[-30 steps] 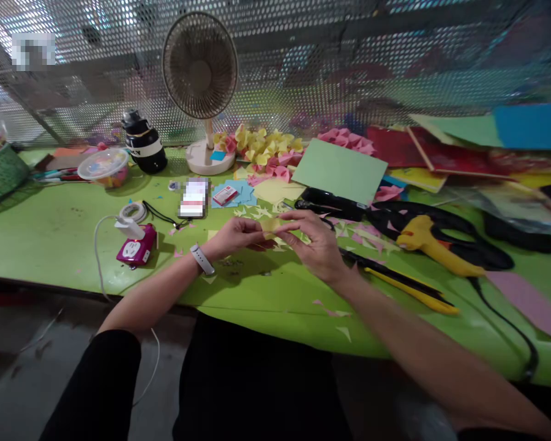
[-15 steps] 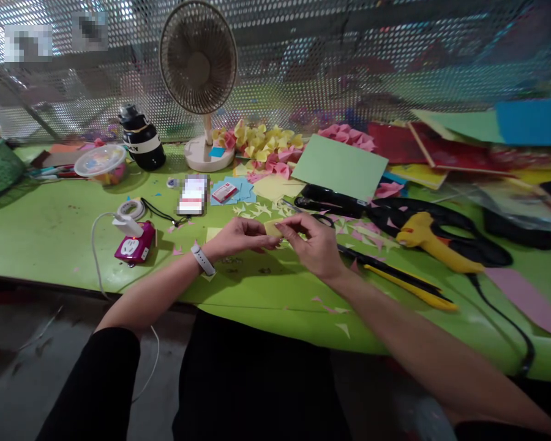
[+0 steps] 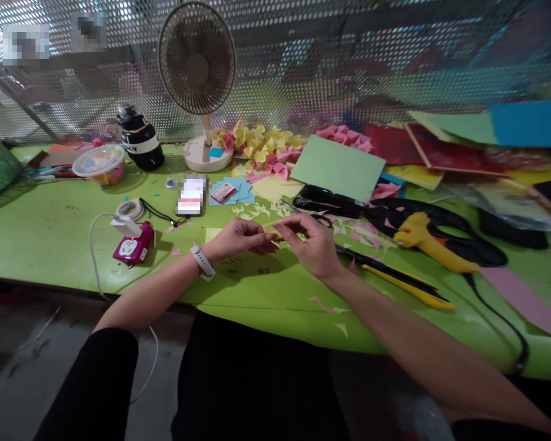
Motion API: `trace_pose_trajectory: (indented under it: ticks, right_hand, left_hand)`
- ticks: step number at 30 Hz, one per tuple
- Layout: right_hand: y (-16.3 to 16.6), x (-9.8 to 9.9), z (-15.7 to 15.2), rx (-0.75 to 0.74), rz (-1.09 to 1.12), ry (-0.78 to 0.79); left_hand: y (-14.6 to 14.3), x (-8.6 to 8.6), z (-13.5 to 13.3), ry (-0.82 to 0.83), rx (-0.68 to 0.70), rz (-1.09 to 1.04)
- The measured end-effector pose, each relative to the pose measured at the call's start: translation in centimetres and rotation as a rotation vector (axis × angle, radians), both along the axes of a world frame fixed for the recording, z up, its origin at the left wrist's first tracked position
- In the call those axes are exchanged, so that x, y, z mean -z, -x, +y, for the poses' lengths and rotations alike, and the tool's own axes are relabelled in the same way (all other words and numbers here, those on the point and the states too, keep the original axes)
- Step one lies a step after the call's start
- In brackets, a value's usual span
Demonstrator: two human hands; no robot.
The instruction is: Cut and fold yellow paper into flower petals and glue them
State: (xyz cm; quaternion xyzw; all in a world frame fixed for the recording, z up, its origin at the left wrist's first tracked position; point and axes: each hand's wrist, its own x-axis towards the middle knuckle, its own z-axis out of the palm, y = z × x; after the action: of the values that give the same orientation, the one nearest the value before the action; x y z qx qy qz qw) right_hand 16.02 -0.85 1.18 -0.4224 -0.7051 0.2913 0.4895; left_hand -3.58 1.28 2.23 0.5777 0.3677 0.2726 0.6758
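Between both hands is a small piece of yellow paper [image 3: 270, 228], mostly covered by fingers. My left hand [image 3: 242, 237] pinches its left side, and my right hand [image 3: 308, 241] grips the right side with thumb and fingertips. Just behind them lie pale yellow paper scraps [image 3: 252, 211] and a pair of scissors [image 3: 322, 220], partly hidden by my right hand. A flat yellow paper sheet [image 3: 212, 234] rests by my left wrist. Farther back are blue paper squares [image 3: 243, 191] with a small red-and-white box [image 3: 223, 193] on top.
A fan [image 3: 197, 67], a black bottle [image 3: 142, 144] and folded yellow paper flowers [image 3: 261, 141] stand at the back. On the right lie a yellow glue gun [image 3: 434, 245] with its cord and a yellow-black cutter [image 3: 404, 285]. A purple power adapter [image 3: 134, 245] sits left.
The yellow paper between my fingers has tilted and now shows a narrower face. Both hands stay in nearly the same place, and the view has shifted slightly.
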Motion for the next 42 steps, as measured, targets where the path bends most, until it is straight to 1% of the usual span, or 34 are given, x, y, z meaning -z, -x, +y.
trace_pose_trajectory:
  ticks: [6,9,11,13,15,17,19,22,24,31,37,40,42]
  right_hand:
    - [0.0,0.2,0.1,-0.001,-0.006,0.001]
    - [0.1,0.4,0.2,0.011,0.045,0.034]
    - [0.0,0.4,0.4,0.03,0.131,0.113]
    - [-0.2,0.3,0.7,0.01,0.203,0.221]
    - [-0.5,0.2,0.9,-0.07,0.203,0.317]
    - [-0.6,0.2,1.1,-0.153,0.145,0.362]
    - [-0.5,0.3,1.0,-0.178,0.084,0.328]
    - [-0.2,0.3,0.9,-0.141,0.021,0.196]
    - [0.0,0.3,0.8,-0.125,0.006,0.146]
    - [0.4,0.1,0.8,-0.09,0.03,0.096]
    - [0.4,-0.1,0.8,-0.069,0.045,0.052]
    - [0.3,-0.3,0.7,-0.097,-0.01,0.043]
    - [0.2,-0.4,0.7,-0.134,-0.018,0.061]
  left_hand:
    - [-0.1,-0.2,-0.1,-0.004,-0.01,0.009]
    - [-0.1,-0.3,-0.1,-0.009,-0.009,0.003]
    - [0.0,-0.3,-0.1,-0.009,-0.009,0.0]
    - [0.0,-0.3,-0.1,-0.01,-0.009,0.003]
    - [0.0,-0.4,-0.1,-0.014,-0.005,0.004]
    - [0.0,-0.4,-0.1,-0.021,0.007,-0.001]
    - [0.0,-0.3,0.0,-0.024,0.016,-0.002]
    - [0.1,-0.4,0.1,-0.019,0.014,0.012]
    - [0.1,-0.4,0.1,-0.017,0.006,0.018]
    - [0.3,-0.5,0.2,-0.012,0.024,0.034]
    - [0.4,-0.4,0.5,-0.097,0.043,0.037]
    - [0.5,-0.5,0.5,-0.124,0.047,0.049]
    - [0.6,-0.6,0.6,-0.111,0.061,0.051]
